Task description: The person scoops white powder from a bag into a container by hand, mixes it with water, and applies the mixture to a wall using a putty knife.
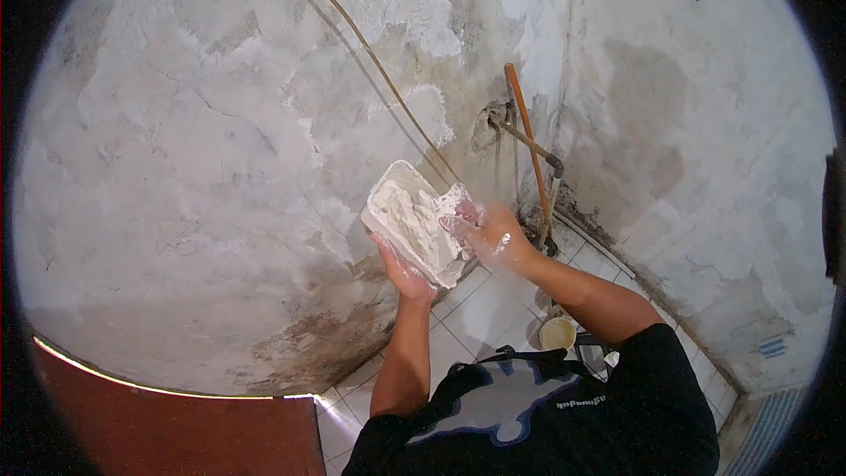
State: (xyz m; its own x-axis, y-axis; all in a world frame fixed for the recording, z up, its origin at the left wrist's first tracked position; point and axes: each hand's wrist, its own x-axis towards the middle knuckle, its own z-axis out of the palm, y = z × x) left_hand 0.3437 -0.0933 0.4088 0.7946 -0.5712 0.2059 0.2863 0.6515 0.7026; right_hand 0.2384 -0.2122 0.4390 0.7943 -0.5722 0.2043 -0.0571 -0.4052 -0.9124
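Observation:
A white rectangular tub [377, 221] is tilted in front of the wall, with thick off-white paste [411, 217] inside. My left hand [404, 274] supports it from below and the left side, fingers wrapped round its underside. At the tub's right edge is my right hand [482, 227], smeared with white paste, its fingers bent together by a paste-covered lump or tool that I cannot make out.
A stained, patched wall [229, 141] carries a thin hanging hose [381, 68]. Near the corner are an orange handle [527, 137] and a pipe [526, 140]. Below lie white floor tiles [480, 317], a round container [558, 333] and a brown panel [176, 432].

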